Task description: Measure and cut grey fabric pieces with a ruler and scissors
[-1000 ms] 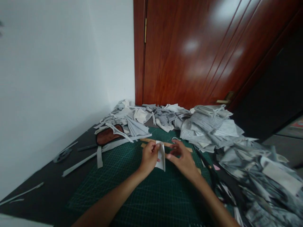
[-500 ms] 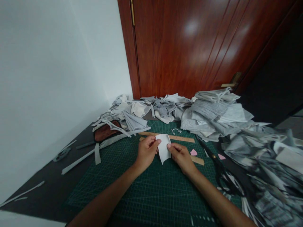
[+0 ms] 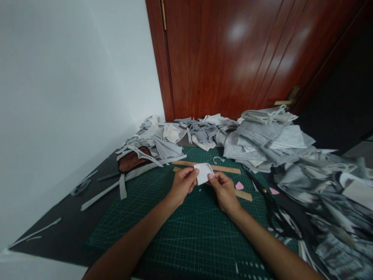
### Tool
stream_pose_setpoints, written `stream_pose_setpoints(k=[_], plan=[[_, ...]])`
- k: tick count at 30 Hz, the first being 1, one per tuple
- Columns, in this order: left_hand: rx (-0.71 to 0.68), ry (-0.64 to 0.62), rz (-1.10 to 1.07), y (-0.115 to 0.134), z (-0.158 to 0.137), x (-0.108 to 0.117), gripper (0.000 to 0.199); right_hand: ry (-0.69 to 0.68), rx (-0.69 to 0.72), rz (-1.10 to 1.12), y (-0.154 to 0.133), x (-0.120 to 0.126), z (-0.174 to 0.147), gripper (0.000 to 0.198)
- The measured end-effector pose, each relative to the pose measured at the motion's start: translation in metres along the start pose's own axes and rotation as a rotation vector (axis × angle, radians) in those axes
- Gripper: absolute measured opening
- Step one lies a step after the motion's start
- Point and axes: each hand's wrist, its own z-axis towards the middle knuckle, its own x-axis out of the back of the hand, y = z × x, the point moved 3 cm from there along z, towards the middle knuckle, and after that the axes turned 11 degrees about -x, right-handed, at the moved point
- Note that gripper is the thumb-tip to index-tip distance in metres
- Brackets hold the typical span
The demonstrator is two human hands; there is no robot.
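Note:
Between my two hands is a small white piece of fabric (image 3: 204,173), raised over the green cutting mat (image 3: 180,229). My left hand (image 3: 183,182) pinches its left edge between thumb and fingers. My right hand (image 3: 223,189) grips the lower right corner the same way. The piece looks folded or curled, with its lower edge near the fingertips. Just behind it lie a wooden ruler (image 3: 227,168) and a second ruler (image 3: 244,195), partly covered by my hands. Beside my right hand rests a pink piece of chalk (image 3: 239,185).
Large black scissors (image 3: 272,206) lie at the mat's right edge, near another pink piece (image 3: 274,191). Heaped grey fabric (image 3: 262,144) stands at the back right, and more scraps (image 3: 169,134) line the back. A brown, black-edged pad (image 3: 132,160) sits at left under fabric strips.
The white fabric piece hung down lengthwise before; now its lower part is up and it looks shorter and squarer. Both hands still hold it, with the right hand's grip shifted slightly.

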Motion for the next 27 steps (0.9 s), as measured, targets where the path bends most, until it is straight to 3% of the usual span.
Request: stream_pose_setpoints(k=[8, 14, 18, 22, 27], plan=[[0.146, 0.054, -0.208, -0.010, -0.004, -0.007, 0.066, 0.011, 0.004, -0.040, 0.002, -0.002, -0.004, 0.035], [-0.037, 0.164, -0.289, -0.007, -0.001, -0.003, 0.071, 0.035, 0.024, -0.087, 0.003, -0.003, -0.008, 0.031], [-0.122, 0.165, -0.255, -0.004, -0.002, -0.003, 0.073, 0.060, 0.047, -0.083, 0.001, -0.001, -0.011, 0.032], [-0.147, 0.126, -0.215, -0.002, -0.003, -0.005, 0.066, 0.084, 0.075, -0.104, -0.002, 0.003, -0.011, 0.025], [-0.084, 0.151, -0.241, -0.003, -0.004, -0.008, 0.043, 0.095, 0.108, -0.129, -0.002, 0.005, -0.009, 0.021]])
